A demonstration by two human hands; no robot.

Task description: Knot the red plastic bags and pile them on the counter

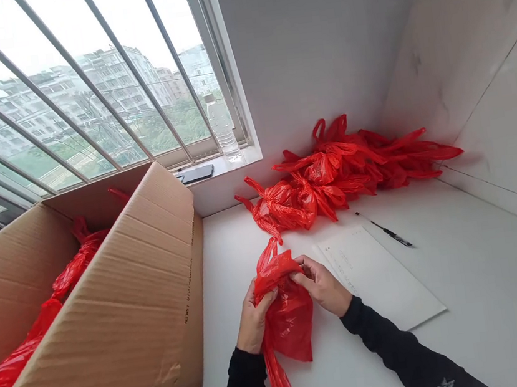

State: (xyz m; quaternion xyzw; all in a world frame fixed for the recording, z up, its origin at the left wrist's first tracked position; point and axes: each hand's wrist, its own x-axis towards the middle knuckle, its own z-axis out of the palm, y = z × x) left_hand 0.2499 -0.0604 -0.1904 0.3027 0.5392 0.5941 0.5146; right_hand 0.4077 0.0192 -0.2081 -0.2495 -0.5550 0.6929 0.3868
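The left hand [251, 321] and the right hand [323, 287] both grip one red plastic bag [292, 334], fingers and thumbs pinched into its folded upper part. That bag is right of the cardboard box [126, 304], above the white table [493, 265]; one looped handle sticks up from it and long strips hang down on the side towards the box. It looks only partly dealt with: the top is folded over, and no finished knot shows. Whether it is being opened or closed, I cannot tell.

Beyond the hands, to the right of the box, a heap of red bags [318, 180] lies against the wall, many bunched up with handles poking out. More bags [76, 263] lie inside the box. Plenty seem to be either done or waiting, but which group is which does not show.

Farther right of the box are a sheet of paper [386, 275], which the right forearm partly overlaps, and a pen [388, 231]. Behind the box's far right corner, a phone [197, 174] and a clear bottle [222, 129] occupy the sill, out of the way. The box's tall side stands between the hands and its contents
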